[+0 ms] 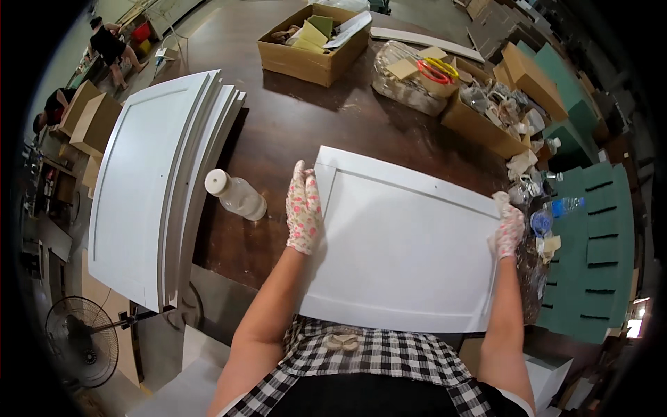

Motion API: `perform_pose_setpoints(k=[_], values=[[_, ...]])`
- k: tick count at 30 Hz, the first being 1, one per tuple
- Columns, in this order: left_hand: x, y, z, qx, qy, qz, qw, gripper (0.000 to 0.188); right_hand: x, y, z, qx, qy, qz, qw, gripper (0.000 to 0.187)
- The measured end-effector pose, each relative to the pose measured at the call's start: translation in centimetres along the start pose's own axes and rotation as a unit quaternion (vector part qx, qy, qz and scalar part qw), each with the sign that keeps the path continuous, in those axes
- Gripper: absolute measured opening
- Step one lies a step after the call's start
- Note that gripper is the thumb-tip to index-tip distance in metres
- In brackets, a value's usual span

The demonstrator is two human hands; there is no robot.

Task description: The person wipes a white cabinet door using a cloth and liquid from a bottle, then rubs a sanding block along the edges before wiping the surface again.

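Observation:
A white cabinet door (pixel 410 243) with a recessed centre lies on the brown table, its near edge close to my checked apron. My left hand (pixel 304 212), in a flower-patterned glove, rests along the door's left edge with its fingers stretched out. At the opposite edge, my gloved right hand (pixel 509 229) has its fingers bent around the door's upper right side; its fingertips are partly hidden. To the left of my left hand stands a clear plastic bottle (pixel 243 200) with a white cap and pale contents. Farther left, similar white doors (pixel 135 184) are stacked.
On the brown table (pixel 278 118), a cardboard box (pixel 295 64) of sanding pads stands at the back. Beside it are a clear tub (pixel 410 90) with red and yellow scissors and a box (pixel 479 125) of bottles. Green sheets (pixel 587 257) lie right; a fan (pixel 83 342) stands lower left.

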State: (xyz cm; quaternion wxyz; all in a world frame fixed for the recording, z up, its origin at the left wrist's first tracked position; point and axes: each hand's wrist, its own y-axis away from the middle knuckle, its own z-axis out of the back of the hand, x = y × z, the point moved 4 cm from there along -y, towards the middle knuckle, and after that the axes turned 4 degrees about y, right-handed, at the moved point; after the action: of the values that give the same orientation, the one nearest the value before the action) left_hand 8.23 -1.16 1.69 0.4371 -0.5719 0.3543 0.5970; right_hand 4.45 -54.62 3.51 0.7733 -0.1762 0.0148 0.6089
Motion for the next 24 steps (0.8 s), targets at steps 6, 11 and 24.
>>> perform_pose_setpoints(k=[6,11,24], values=[[0.7,1.8,4.0,0.003,0.214,0.069,0.974,0.035,7.3,2.0,7.7,-0.016,-0.497,-0.006,0.868,0.028],[-1.6,7.0,9.9,-0.109,0.122,0.039,0.986,0.022,17.6,7.1,11.1,0.107,-0.767,-0.028,0.632,0.041],[0.4,3.0,13.5,-0.101,-0.046,0.022,0.994,0.085,23.2,9.9,14.8,0.010,-0.312,0.411,0.856,0.048]])
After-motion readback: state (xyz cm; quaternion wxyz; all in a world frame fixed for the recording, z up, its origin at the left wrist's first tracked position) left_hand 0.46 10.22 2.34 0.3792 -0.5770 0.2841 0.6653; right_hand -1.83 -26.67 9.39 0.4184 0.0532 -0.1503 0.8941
